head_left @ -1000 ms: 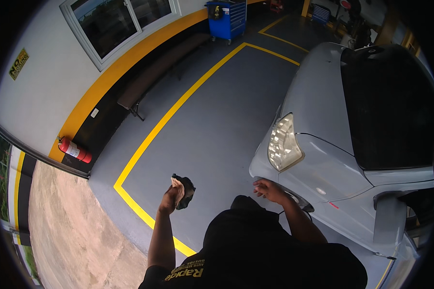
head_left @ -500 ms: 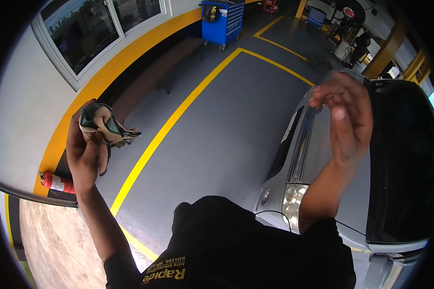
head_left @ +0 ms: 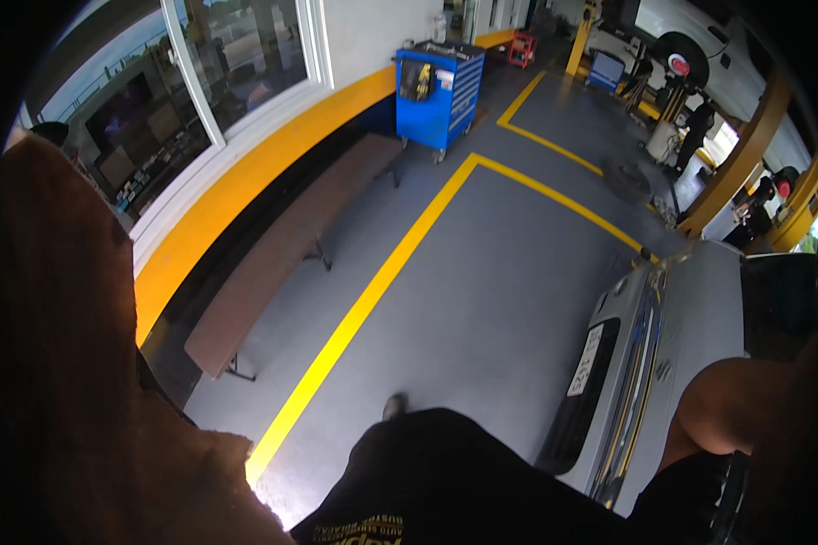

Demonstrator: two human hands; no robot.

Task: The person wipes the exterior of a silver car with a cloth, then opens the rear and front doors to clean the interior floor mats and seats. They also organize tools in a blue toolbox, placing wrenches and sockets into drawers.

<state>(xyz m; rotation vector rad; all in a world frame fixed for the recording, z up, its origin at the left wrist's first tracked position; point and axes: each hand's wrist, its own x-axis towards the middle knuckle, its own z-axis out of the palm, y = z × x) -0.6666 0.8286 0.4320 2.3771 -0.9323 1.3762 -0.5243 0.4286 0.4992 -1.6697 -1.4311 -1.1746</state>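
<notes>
My left hand [head_left: 64, 263] is very near the view, dark and blurred along the left rim. A ragged-edged cloth [head_left: 195, 481] hangs below it, brownish in the shadow; the fingers gripping it are mostly lost in the dark. On the right my bent arm [head_left: 736, 404] rises in front of the silver car [head_left: 691, 318]. At the dark right rim my right hand [head_left: 813, 427] is only a dim shape, and its fingers cannot be made out.
A long brown bench [head_left: 291, 245] runs along the wall under the window. Beyond it stands a blue tool cabinet [head_left: 436, 100] on casters. Yellow lines [head_left: 364, 309] mark the grey floor. A yellow post [head_left: 741, 154], a person [head_left: 695, 132] and a raised white vehicle [head_left: 691, 27] are at the far right.
Both hands have come up close to the view, the left one with the cloth. The view has shifted, so the bench and cabinet show more fully and the fire extinguisher is gone from sight.
</notes>
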